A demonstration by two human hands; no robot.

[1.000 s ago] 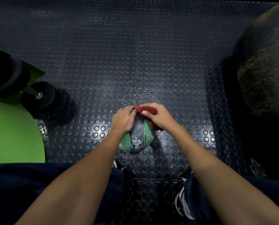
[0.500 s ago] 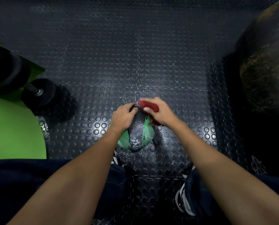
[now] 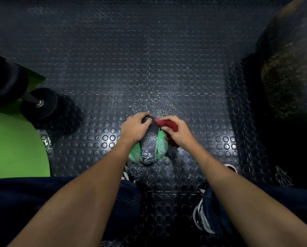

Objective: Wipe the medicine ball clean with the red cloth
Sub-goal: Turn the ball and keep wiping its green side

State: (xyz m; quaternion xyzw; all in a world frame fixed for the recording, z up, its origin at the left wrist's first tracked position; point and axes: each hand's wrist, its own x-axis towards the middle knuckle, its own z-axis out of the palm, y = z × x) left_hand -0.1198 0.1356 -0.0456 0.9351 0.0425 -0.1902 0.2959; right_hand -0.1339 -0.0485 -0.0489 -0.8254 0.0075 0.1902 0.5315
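Note:
A small black and green medicine ball [image 3: 149, 148] marked "2 KG" rests on the studded black rubber floor between my knees. My left hand [image 3: 135, 128] grips its upper left side, fingers curled over the top. My right hand [image 3: 177, 132] holds the red cloth [image 3: 166, 124] bunched against the ball's upper right side; part of the cloth hangs below my palm. The far side of the ball is hidden by both hands.
A black dumbbell [image 3: 39, 104] lies at the left, partly on a green mat [image 3: 15, 145]. A large dark exercise ball [image 3: 292, 68] fills the right edge. My shoes [image 3: 201, 220] and dark trousers sit at the bottom. White specks dust the floor [image 3: 154, 104] around the ball.
My right hand has shifted the red cloth slightly along the ball's upper right side. My left hand keeps its grip and the ball stays in place.

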